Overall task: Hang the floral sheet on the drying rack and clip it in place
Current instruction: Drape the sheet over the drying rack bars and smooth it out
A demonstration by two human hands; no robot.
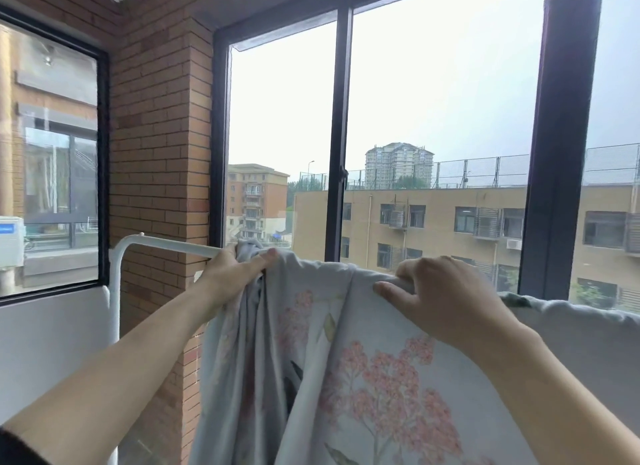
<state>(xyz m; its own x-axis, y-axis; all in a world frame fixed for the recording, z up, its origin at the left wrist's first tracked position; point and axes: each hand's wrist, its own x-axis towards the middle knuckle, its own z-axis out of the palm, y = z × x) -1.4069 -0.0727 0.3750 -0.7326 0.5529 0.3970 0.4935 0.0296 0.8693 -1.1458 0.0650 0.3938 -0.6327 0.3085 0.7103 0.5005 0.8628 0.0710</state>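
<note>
Brick walls and dark-framed windows close in a balcony corner. Nearest, two bare forearms reach forward and up from the lower corners of the view. The left one is long and nearly straight, and the right one comes in from the lower right with the wrist raised.

Between them hangs the floral sheet (363, 378), pale grey-blue with pink flower clusters and green leaves. It is draped over the top rail of the white drying rack (166, 243) and falls in folds past the bottom of the view.

The left hand (235, 274) is at the sheet's left end, not far from the rail's left corner. Its thumb lies stretched along the top of the cloth and its fingers go round a bunched wad of sheet at the rail, gripping it. The right hand (440, 298) is further right along the rail. Its fingers curl over the covered rail and its thumb points left across the front of the cloth, so it grips the sheet there. Past that hand the sheet's top edge runs along the rail to the right edge of the view.

The bare stretch of rail bends down at its left corner into an upright post. Behind the rack stand a brick pillar (159, 153), a white wall (52, 343) under a side window (52, 153), and a large window (341, 135) with dark bars. Beyond the glass are tan apartment blocks (450, 222), a tall tower (398, 165) and grey sky.
</note>
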